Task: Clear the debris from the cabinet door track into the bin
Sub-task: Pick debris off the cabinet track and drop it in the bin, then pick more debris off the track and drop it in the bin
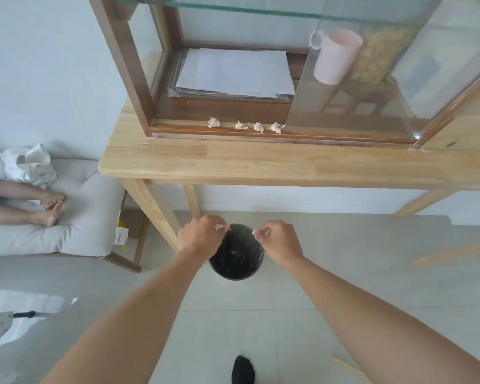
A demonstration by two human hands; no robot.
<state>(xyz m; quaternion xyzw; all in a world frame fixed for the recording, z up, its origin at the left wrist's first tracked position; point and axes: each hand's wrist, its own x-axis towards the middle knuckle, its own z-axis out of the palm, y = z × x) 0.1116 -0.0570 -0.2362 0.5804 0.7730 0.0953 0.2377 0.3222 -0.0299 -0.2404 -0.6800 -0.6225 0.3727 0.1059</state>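
Several small crumpled paper wads [245, 126] lie in a row in the door track [178, 128] of a wooden glass-fronted cabinet on a table. Below, on the tiled floor, stands a round black bin [236, 261] lined with a dark bag. My left hand [201, 235] hovers over the bin's left rim, fingers pinched on a small pale scrap. My right hand [279, 241] is over the right rim, fingertips pinched on another small paper scrap [255, 232].
The light wooden table [261, 162] juts out above the bin, its leg [155, 214] just left of my left hand. A white sofa cushion [75, 217] with a person's bare feet [49, 209] lies at left. My dark-socked foot [243, 370] stands on the tiles.
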